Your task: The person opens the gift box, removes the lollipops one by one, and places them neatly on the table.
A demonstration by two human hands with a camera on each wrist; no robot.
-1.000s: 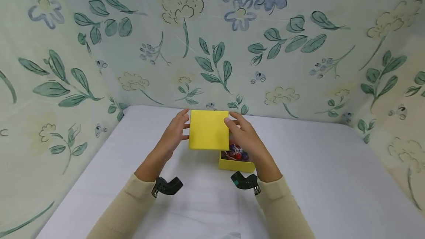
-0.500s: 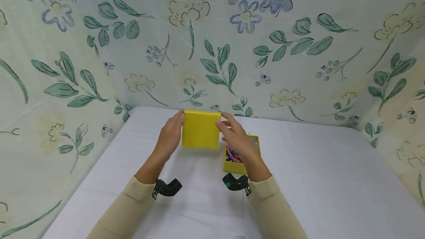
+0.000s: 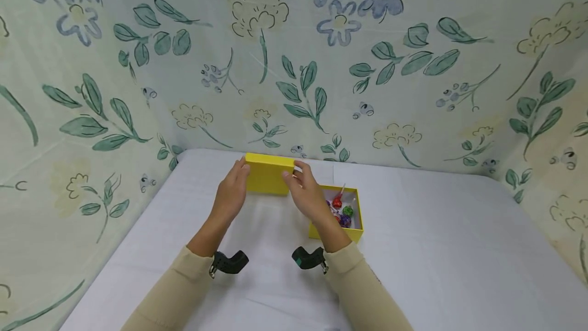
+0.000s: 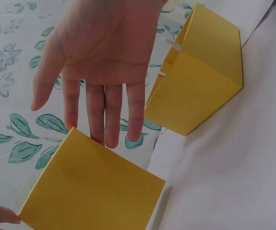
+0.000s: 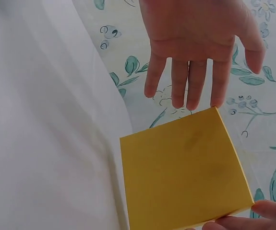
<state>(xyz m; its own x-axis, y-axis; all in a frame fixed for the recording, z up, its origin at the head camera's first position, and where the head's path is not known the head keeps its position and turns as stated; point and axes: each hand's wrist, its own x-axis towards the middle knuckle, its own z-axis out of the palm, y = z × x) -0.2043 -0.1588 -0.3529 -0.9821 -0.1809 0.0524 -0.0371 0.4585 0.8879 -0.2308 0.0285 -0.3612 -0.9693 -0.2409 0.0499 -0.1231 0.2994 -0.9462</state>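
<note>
Floral cloth (image 3: 340,106) backs both hands (image 3: 230,192) (image 3: 307,195) holding a plain yellow lid (image 3: 268,179).

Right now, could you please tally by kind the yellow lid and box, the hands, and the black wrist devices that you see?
Yellow lid: 1
Yellow box: 1
Hands, meaning left hand and right hand: 2
Black wrist devices: 2
Total: 6

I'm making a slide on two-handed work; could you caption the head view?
Left hand and right hand hold a yellow lid between them, beside an open box of lollipops.
</note>
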